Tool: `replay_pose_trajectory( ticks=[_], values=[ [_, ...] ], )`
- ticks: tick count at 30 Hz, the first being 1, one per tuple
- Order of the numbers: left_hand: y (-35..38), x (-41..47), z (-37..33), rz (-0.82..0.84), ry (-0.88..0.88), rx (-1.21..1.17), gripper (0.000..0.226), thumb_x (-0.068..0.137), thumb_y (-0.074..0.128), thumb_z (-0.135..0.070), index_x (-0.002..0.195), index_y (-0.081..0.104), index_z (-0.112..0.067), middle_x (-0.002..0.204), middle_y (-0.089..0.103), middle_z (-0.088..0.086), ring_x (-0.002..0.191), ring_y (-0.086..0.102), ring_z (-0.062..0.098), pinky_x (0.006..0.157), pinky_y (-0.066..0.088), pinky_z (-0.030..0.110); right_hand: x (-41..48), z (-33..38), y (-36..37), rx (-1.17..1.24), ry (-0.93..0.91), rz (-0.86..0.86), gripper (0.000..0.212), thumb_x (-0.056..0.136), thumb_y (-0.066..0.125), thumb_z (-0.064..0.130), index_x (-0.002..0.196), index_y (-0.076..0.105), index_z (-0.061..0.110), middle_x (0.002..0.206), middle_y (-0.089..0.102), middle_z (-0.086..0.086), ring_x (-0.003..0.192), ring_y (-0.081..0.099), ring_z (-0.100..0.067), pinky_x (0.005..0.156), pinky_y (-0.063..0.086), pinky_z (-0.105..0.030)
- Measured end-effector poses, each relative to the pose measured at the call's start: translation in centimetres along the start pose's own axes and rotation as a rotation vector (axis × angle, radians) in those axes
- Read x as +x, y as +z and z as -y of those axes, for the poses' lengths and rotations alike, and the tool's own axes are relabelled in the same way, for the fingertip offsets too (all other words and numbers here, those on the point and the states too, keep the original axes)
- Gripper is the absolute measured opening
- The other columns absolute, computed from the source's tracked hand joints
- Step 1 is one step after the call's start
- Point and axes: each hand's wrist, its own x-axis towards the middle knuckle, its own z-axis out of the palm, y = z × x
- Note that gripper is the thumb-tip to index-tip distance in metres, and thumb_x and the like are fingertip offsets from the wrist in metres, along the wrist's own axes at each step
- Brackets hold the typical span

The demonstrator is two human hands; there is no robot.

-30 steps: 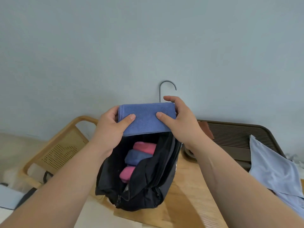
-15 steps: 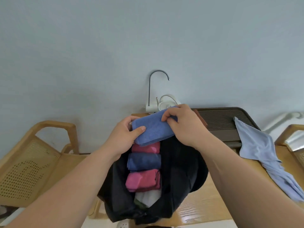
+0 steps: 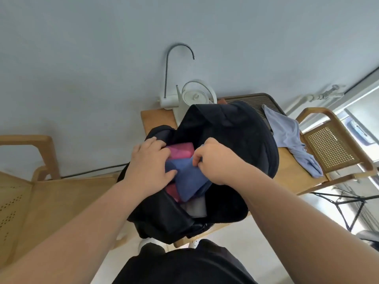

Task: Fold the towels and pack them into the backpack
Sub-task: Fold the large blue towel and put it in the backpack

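Observation:
An open black backpack [image 3: 235,140] stands on the wooden table's near edge. Inside it lie folded towels: a pink one [image 3: 181,152] at the top, another pink one low on the left, and a pale one [image 3: 195,207] at the bottom. A folded blue towel [image 3: 188,179] sits in the opening on top of them. My left hand [image 3: 149,162] grips its left side with the thumb over the cloth. My right hand [image 3: 213,160] pinches its upper right edge. A light blue towel [image 3: 291,138] lies unfolded at the table's right.
A white kettle [image 3: 196,97] and a curved metal spout [image 3: 178,62] stand behind the backpack by the wall. A dark slatted tray [image 3: 256,101] lies under the light blue towel. Wooden cane chairs stand left [image 3: 30,191] and right [image 3: 332,144] of the table [image 3: 155,119].
Both hands have carried the folded blue towel from above the backpack down into its opening, onto the packed towels. The camera has tilted further down.

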Motion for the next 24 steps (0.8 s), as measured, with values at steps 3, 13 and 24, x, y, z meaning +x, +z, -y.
replay_pose_trajectory(
  ticks=[3, 13, 24],
  values=[
    [0.8, -2.6, 0.3, 0.09, 0.041, 0.024, 0.035, 0.081, 0.067, -0.059, 0.1, 0.072, -0.03, 0.144, 0.052, -0.005, 0.15, 0.024, 0.023, 0.117, 0.021, 0.054, 0.6, 1.3, 2.8, -0.067, 0.031, 0.121, 0.031, 0.095, 0.052, 0.002, 0.115, 0.07, 0.017, 0.123, 0.049, -0.007, 0.089, 0.053, -0.021, 0.089, 0.056, -0.039],
    [4.4, -8.6, 2.4, 0.005, 0.036, -0.034, 0.045, 0.081, 0.051, -0.061, 0.079, 0.07, -0.02, 0.135, 0.061, 0.002, 0.144, 0.035, 0.033, 0.115, 0.024, 0.062, 1.5, -0.7, 8.8, 0.739, 0.272, 0.152, 0.023, 0.088, 0.064, -0.002, 0.097, 0.078, 0.013, 0.091, 0.069, -0.004, 0.075, 0.056, -0.008, 0.054, 0.042, -0.008],
    [5.7, -9.6, 2.2, -0.075, 0.057, -0.066, 0.043, 0.082, 0.053, -0.053, 0.075, 0.07, -0.014, 0.129, 0.063, 0.009, 0.139, 0.04, 0.043, 0.113, 0.026, 0.063, 1.3, -3.0, 14.3, 0.001, 0.082, 0.346, 0.031, 0.089, 0.061, 0.016, 0.116, 0.067, 0.029, 0.125, 0.045, 0.001, 0.11, 0.05, -0.027, 0.093, 0.044, -0.031]
  ],
)
